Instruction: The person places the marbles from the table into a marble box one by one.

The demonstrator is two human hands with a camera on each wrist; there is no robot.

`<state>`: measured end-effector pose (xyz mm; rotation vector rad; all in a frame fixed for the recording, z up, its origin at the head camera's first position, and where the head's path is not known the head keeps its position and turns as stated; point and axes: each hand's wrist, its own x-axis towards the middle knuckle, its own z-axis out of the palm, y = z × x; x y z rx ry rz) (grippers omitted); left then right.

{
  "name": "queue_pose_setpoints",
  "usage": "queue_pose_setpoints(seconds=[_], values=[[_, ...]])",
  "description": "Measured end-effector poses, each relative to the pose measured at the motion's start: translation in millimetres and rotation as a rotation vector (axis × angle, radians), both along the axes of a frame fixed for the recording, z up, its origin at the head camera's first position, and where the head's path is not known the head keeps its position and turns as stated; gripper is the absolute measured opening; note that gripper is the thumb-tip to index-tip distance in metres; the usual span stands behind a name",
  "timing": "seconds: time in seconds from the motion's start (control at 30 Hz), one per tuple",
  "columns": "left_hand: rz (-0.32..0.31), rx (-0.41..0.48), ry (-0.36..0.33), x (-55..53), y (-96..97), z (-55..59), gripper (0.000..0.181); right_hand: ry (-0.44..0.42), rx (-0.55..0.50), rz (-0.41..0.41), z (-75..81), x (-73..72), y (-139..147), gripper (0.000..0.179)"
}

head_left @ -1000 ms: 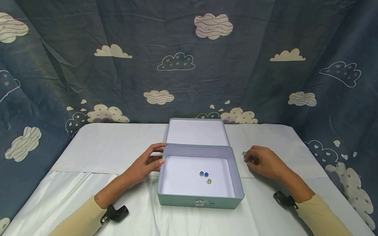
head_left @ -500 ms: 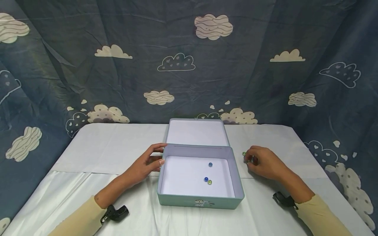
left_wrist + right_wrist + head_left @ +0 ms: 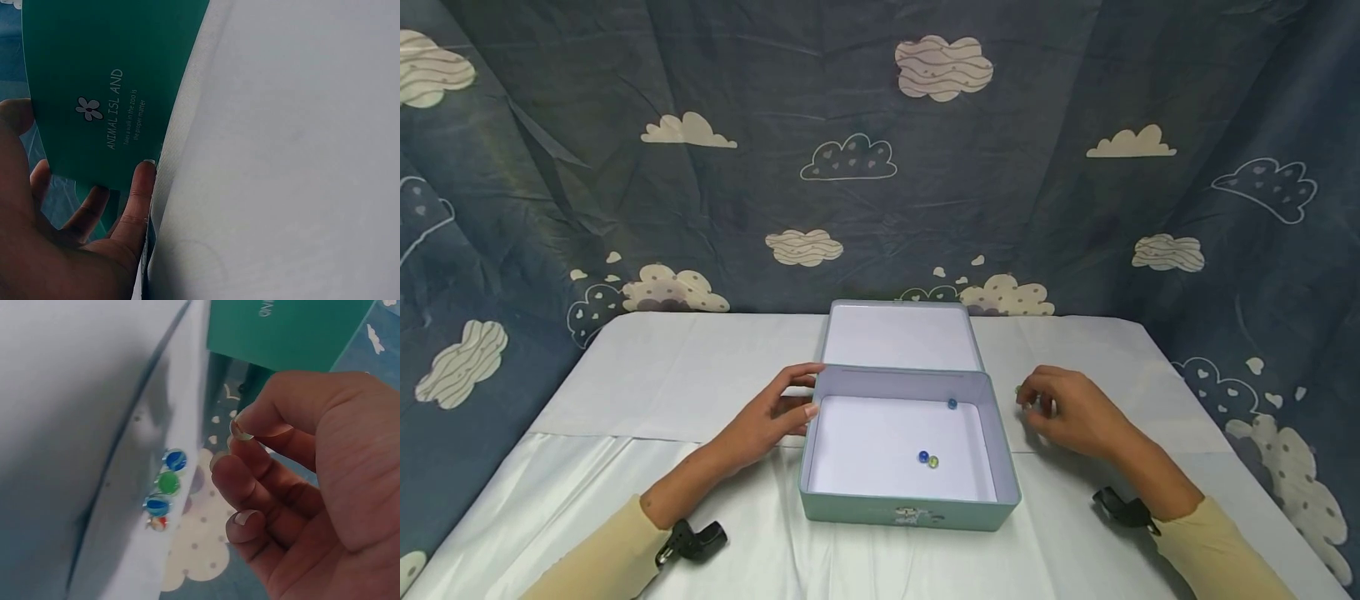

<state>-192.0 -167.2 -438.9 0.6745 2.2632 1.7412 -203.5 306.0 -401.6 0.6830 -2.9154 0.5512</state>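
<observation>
A green tin box (image 3: 902, 510) with a pale inside stands in the middle of the table. Inside it lie a blue marble (image 3: 923, 457) and a yellow-green marble (image 3: 933, 462) side by side, and another blue marble (image 3: 952, 403) near the back wall. My left hand (image 3: 775, 417) rests its fingers and thumb on the box's left side by the back corner. Right of the box, my right hand (image 3: 1071, 412) pinches a small clear marble (image 3: 240, 432) between thumb and index finger, mostly hidden. Below these fingertips lie several marbles, among them a green marble (image 3: 167, 483).
The lid (image 3: 901, 336) lies behind the box, its pale inside facing up. White cloth (image 3: 730, 533) covers the table. A dark cloud-print curtain (image 3: 850, 208) hangs behind it. Each wrist carries a black camera (image 3: 691, 543).
Within the box, one blue marble has rolled back and right, while the other blue one has come beside the yellow-green marble. My right hand has risen slightly; the left stays put.
</observation>
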Motion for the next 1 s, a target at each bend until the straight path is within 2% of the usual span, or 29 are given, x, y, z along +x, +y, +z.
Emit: queue_pose_setpoints(seconds=[0.4, 0.67, 1.0], values=[[-0.003, -0.001, 0.001, 0.5, 0.8, 4.0, 0.058, 0.081, -0.026, 0.03, 17.9, 8.8, -9.2, 0.02], [0.002, -0.007, 0.0, 0.8, 1.6, 3.1, 0.057, 0.152, -0.049, 0.055, 24.5, 16.5, -15.0, 0.026], [-0.001, -0.01, 0.011, 0.0, 1.3, 2.1, 0.058, 0.19, -0.124, 0.106, 38.1, 33.7, -32.6, 0.031]])
